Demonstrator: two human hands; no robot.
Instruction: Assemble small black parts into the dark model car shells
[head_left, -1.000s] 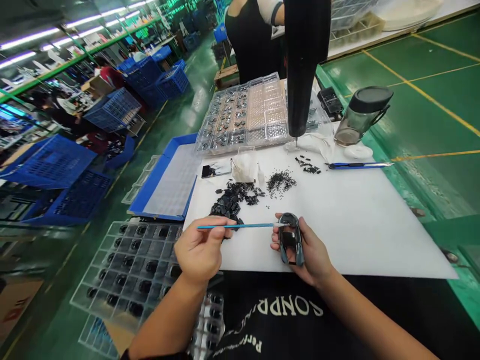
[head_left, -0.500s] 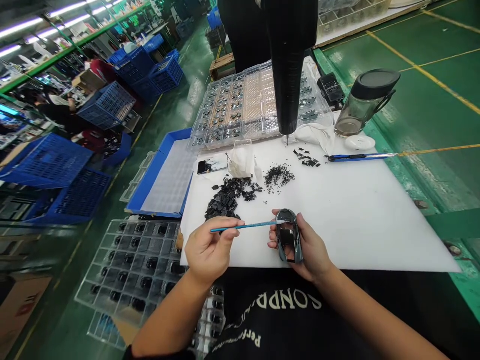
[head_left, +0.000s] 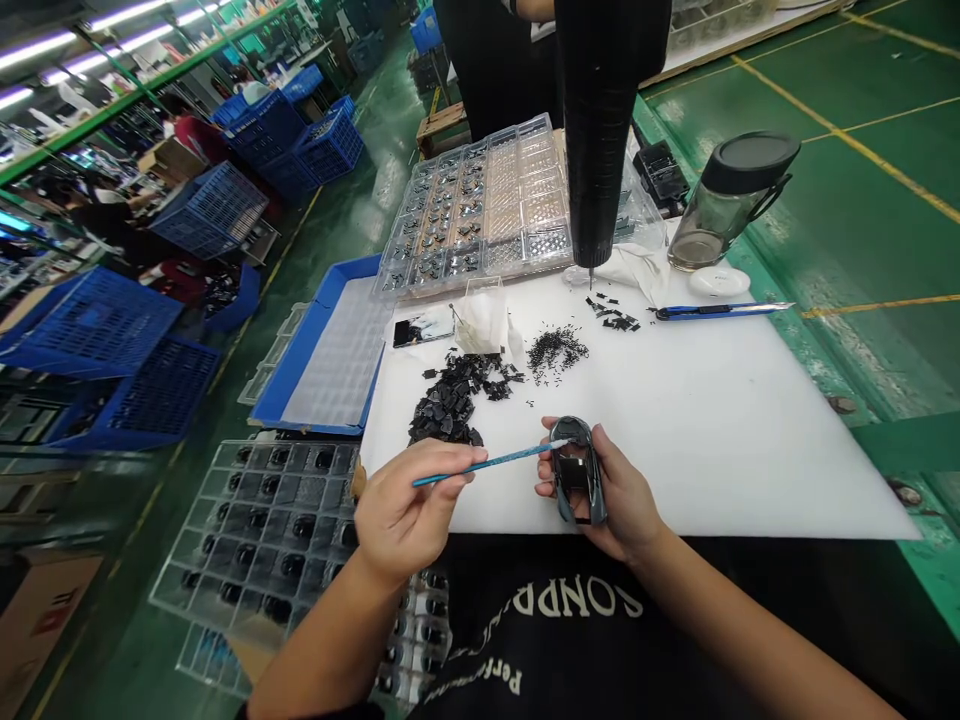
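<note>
My left hand is closed around a thin blue brush, pinched between thumb and fingers. The brush points right, and its whitish tip is at the upper end of a dark grey, car-shaped shell. My right hand wraps the shell from its right side and underneath, keeping it low over the front of the white work surface. A black panel spans the middle of the shell. Whether the tip touches the shell or hovers over it, I cannot tell. Just beyond my left hand lies a pile of flat black pieces.
Tiny black parts and small black strips lie further back. A black electric screwdriver hangs above them. Around them are a compartment tray, blue bin, cutter knife and bottle.
My left hand has shifted slightly left and down, tilting the brush more steeply upward to the right. My right hand and the shell stay nearly still. The hanging screwdriver appears further right.
</note>
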